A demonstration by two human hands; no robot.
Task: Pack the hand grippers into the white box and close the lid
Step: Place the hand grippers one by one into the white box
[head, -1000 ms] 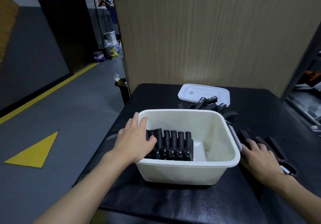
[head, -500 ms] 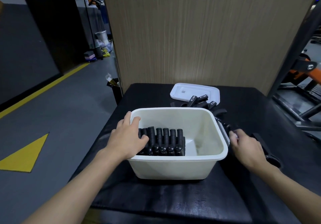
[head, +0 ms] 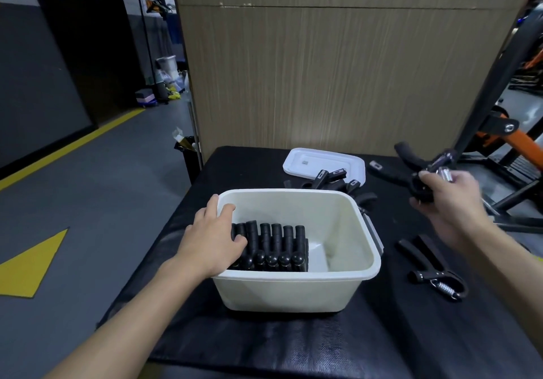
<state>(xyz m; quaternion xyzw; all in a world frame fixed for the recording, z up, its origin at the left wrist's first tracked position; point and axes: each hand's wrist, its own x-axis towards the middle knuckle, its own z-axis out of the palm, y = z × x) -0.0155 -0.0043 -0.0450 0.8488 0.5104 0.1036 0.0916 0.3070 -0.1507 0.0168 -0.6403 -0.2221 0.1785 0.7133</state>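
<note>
The white box stands open in the middle of the black table. Several black hand grippers are packed upright in its left half. My left hand rests over the box's left rim, fingers touching the packed handles. My right hand is raised to the right of the box and holds a black hand gripper in the air. One more hand gripper lies flat on the table right of the box. Others lie behind the box, partly on the white lid.
A tall wooden panel rises right behind the table. Black and orange gym equipment stands close on the right. The grey floor with yellow markings drops away on the left, past the table's edge.
My right hand has picked up a hand gripper from the table beside the box and lifted it up and to the right. My left hand has stayed on the box's left side.
</note>
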